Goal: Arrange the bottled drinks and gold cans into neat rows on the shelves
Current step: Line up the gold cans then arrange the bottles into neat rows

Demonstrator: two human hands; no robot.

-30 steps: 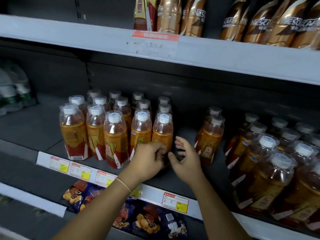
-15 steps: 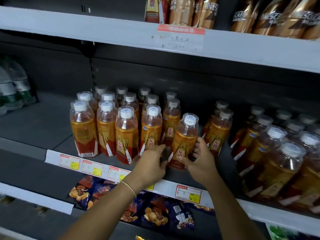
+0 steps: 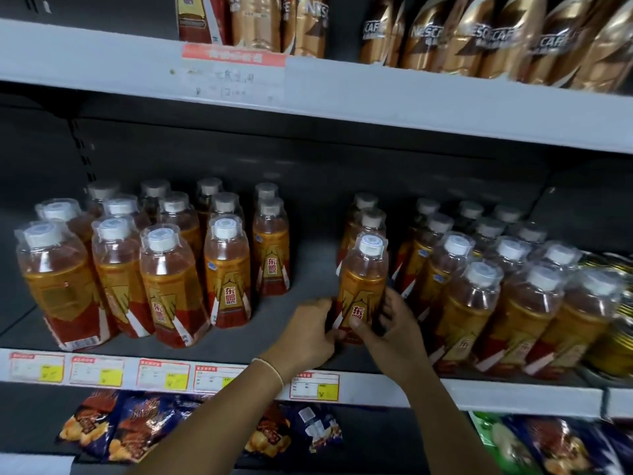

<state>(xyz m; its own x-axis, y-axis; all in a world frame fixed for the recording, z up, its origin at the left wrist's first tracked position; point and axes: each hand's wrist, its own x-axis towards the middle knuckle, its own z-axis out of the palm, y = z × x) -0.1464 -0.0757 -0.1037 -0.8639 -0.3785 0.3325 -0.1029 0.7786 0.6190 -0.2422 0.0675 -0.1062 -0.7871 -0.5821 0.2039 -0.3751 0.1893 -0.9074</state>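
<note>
Both hands are on one amber bottle (image 3: 363,286) w/ a white cap, in the gap on the middle shelf (image 3: 301,279) btwn two blocks of the same drink. The left hand (image 3: 308,334) curls round its lower left side. The right hand (image 3: 390,323) wraps the lower right, thumb laid across the front of the red-and-gold label, fingers going round the back & out of sight. The bottle is approx upright, but both hands cover its base, so can't tell if it rests on the shelf or is lifted off. A thin bracelet (image 3: 270,368) sits on the left wrist.

Directly behind it two more bottles (image 3: 368,217) line up toward the back wall; only caps & shoulders show. Left block (image 3: 164,279): rows several deep, front ones sharp, back ones dim, leftmost front one turned barcode side out. Right block (image 3: 479,303): packed close, just beside the right hand, smeared by blur, labels unreadable. At the far right edge gold cans (image 3: 613,344) sit just beside that block, cut off by the frame & blurred, so no count possible.

Upper shelf (image 3: 376,97): brown-gold coffee bottles (image 3: 479,39), tops cropped, lettering only partly legible. A handwritten tag (image 3: 233,73) on its edge is too faint to read. Price tags (image 3: 164,375) run along the middle shelf's front rail, print illegible, one partly hidden by the left forearm. Below, snack bags (image 3: 130,430), partly covered by both forearms
</note>
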